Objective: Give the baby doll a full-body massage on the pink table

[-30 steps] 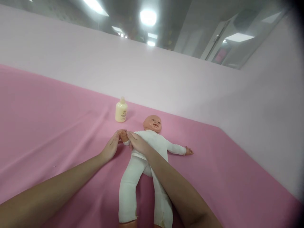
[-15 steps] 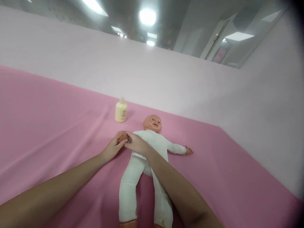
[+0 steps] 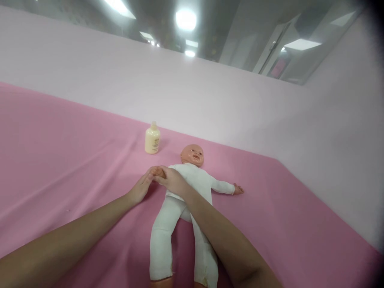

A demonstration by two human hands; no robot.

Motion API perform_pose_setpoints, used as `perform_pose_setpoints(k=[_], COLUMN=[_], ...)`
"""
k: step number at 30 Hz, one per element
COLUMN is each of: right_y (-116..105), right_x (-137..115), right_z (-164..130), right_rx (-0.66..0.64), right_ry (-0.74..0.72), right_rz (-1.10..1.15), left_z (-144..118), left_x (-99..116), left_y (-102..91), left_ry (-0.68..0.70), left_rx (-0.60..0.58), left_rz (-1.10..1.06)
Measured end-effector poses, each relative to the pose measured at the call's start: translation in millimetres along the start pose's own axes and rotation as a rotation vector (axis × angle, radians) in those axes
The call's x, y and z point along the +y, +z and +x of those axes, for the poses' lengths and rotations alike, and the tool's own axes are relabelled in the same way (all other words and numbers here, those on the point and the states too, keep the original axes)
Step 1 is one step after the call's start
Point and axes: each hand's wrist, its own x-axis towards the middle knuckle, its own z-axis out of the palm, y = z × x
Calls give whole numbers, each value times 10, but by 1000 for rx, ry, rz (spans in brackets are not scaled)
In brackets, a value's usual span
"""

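Cream bottle (image 3: 152,138) upright on pink cloth (image 3: 60,160); pale wall (image 3: 210,100) behind.

Smooth pink cloth surface (image 3: 60,132) fills the lower view, faint creases at left. Pale pink fabric backdrop (image 3: 135,80) rises behind it and along the right side. Above: grey ceiling with bright rectangular light panels (image 3: 301,44), one round glaring lamp (image 3: 186,19)

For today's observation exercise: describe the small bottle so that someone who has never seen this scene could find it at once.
Start at the pink cloth covering the surface, then find the doll in white lying on its back. Beyond the doll's head, to the left, stands the bottle: upright, cream-yellow, narrow-capped, and the only thing apart from the doll on the cloth.
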Motion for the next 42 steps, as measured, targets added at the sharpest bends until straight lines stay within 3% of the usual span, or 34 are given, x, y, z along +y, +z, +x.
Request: perform_pose_setpoints(k=[11, 21, 28, 35, 42], right_y=[65, 52, 96, 75, 57], right_x=[111, 117, 196, 217, 175], right_z=[45, 53, 131, 139, 114], right_rx=[-43, -121, -116, -72, -72], right_ry=[-12, -9, -26, -86, -10], right_rz=[175, 278, 501, 494, 548], left_z=[-21, -17, 7, 2, -3], left_x=[135, 161, 98, 84, 163], left_y=[83, 91, 58, 47, 54], left_ry=[-45, -33, -103, -83, -111], left_rx=[119, 115, 180, 178, 157], left_rz=[102, 61, 25, -28, -134])
